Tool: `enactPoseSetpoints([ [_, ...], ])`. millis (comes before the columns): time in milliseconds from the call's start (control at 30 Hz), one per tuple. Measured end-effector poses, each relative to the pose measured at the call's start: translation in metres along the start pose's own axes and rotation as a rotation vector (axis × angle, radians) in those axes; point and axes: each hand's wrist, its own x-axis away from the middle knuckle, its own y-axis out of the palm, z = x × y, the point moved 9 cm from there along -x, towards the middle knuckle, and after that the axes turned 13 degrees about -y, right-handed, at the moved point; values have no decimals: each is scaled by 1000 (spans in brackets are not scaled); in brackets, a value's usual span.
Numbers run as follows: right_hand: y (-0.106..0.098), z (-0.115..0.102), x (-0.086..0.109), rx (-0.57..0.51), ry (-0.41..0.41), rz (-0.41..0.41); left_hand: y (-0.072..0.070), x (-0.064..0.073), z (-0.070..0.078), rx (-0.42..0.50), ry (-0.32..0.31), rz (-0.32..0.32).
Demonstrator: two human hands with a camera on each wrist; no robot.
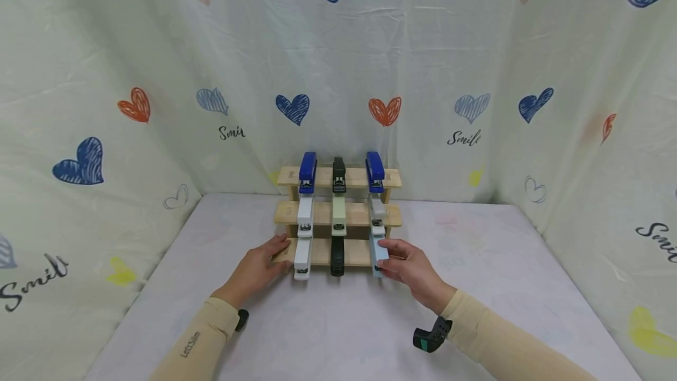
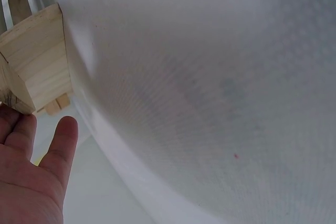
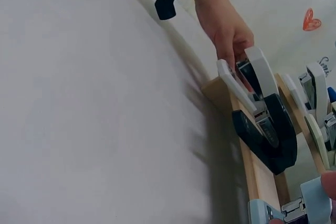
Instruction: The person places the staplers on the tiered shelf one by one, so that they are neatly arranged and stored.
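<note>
A three-step wooden rack (image 1: 319, 251) carries staplers in three columns. My right hand (image 1: 415, 272) pinches the light blue stapler (image 1: 378, 249) at the right of the bottom step, thumb and fingers on its side. At the opposite end, my left hand (image 1: 257, 269) holds the left end of the bottom step, beside a white stapler (image 1: 303, 254). Between them lies a black stapler (image 1: 337, 256), its nose over the front edge. In the right wrist view, the light blue stapler (image 3: 317, 203) shows partly at the lower corner, with fingertips on it.
On the middle step stand a white stapler (image 1: 305, 216), a pale green one (image 1: 338, 216) and a grey one (image 1: 377, 213). The top step bears two blue staplers (image 1: 308, 169) and a black one (image 1: 339, 174). A heart-printed curtain (image 1: 338, 57) hangs behind the white table (image 1: 476, 263).
</note>
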Motion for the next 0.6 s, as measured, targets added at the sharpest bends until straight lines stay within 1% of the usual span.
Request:
enactPoseSetpoints([
  [167,-7,-5,3,42,-26,-3,1,-1,0,7,-7,-15],
  [333,-23,-14,8,97,-65,-41,0,0,1,-13,-12,-51],
  [433,-41,-21,8,118,-81,-69,-2,1,0,-9,-16,-65],
  [500,-56,-25,8,142,-88,-86,-5,3,-1,-1,-20,-63],
  [600,-81,-31,5,210,-89,-110,-12,4,-7,-1,-26,-46],
])
